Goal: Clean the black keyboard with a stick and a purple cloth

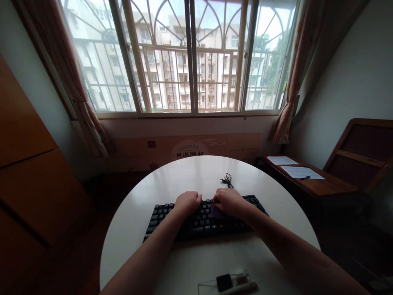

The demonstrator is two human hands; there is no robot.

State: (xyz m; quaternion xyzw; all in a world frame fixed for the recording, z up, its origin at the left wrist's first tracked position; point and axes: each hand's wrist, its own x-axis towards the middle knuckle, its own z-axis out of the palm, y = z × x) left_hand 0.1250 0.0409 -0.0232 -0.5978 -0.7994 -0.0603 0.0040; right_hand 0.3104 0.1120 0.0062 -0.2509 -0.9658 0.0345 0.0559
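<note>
A black computer keyboard (199, 229) lies on the white round table, slightly angled. Curled at its far edge is my left hand (188, 203), closed, with most of its fingertips hidden from view. My right hand (229, 201) pinches a small purple cloth (217, 212) that rests on the keys, right of the middle. The two hands are a short gap apart. Behind the keyboard, a bundled black cable (227, 180) lies on the table.
Near the table's (129, 229) front edge lie a small black square object (224, 282) and some pale, blurred items. To the right stands a wooden bench (330, 186) bearing paper sheets (302, 172) and a pen (305, 178). A wooden cabinet (27, 172) is at left.
</note>
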